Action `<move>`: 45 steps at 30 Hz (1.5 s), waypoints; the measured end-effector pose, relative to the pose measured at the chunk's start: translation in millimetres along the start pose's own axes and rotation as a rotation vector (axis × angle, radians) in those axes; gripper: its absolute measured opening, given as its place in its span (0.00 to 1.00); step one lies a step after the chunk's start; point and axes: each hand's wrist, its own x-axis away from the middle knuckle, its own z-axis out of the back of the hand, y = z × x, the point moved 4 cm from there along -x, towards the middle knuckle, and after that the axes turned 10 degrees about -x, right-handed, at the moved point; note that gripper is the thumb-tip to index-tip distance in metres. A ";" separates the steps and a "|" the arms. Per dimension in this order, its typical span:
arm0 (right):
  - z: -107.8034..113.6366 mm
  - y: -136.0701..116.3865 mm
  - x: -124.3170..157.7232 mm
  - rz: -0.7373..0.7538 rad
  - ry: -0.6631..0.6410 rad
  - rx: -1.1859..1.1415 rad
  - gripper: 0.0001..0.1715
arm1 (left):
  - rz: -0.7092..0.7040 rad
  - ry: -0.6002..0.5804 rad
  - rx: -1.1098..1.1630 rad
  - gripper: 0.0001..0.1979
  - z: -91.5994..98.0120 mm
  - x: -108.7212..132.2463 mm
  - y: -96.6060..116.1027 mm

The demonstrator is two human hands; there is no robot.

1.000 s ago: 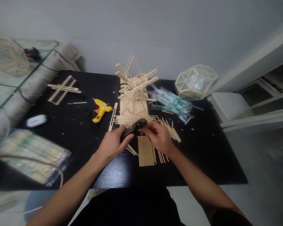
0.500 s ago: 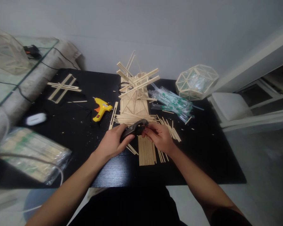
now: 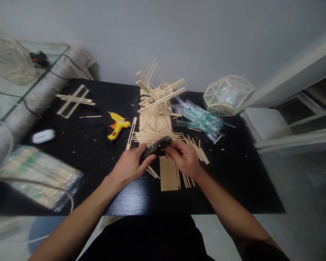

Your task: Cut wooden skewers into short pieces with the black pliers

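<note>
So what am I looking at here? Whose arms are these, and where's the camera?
There's no machine here: these are a person's own bare hands, seen by a camera worn on the head, looking forward and down. The left hand holds a black tool. The right hand has its fingertips by the tool's far end; whether they pinch anything is too small to tell.

On the black table, a flat row of wooden sticks lies near the person. Beyond the hands is a structure made of sticks. A yellow glue gun lies to the left; to the right are clear wrappers with green print and a many-sided frame.
</note>
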 end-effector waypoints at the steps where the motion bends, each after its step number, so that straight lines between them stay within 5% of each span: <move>1: 0.0 0.3 -0.2 -0.001 0.002 0.004 0.18 | 0.005 -0.001 -0.008 0.17 -0.6 0.2 -0.6; 11: 6.0 -0.9 -4.8 -0.005 -0.037 0.014 0.09 | 0.077 0.067 -0.168 0.21 -2.4 -0.9 -7.2; 18: 24.9 -31.4 0.7 0.085 0.004 0.255 0.08 | 0.118 0.126 -0.250 0.23 0.5 -0.5 -11.3; 25: -0.1 -42.9 6.9 0.329 -0.060 0.582 0.11 | 0.099 0.147 -0.285 0.23 -0.3 0.0 -6.4; 34: -10.7 -30.9 7.7 0.409 -0.091 0.923 0.17 | 0.121 0.136 -0.370 0.24 0.5 -1.4 -3.8; 39: -13.5 -35.6 9.8 0.386 -0.159 0.916 0.17 | 0.113 0.124 -0.374 0.24 -1.0 -0.6 -3.1; 42: -2.7 -38.5 12.2 0.390 -0.140 0.787 0.15 | 0.129 0.121 -0.360 0.25 0.0 -0.9 -5.4; 45: 27.6 -35.0 10.8 0.343 0.019 0.767 0.13 | 0.158 0.136 -0.340 0.25 2.8 -2.1 -8.8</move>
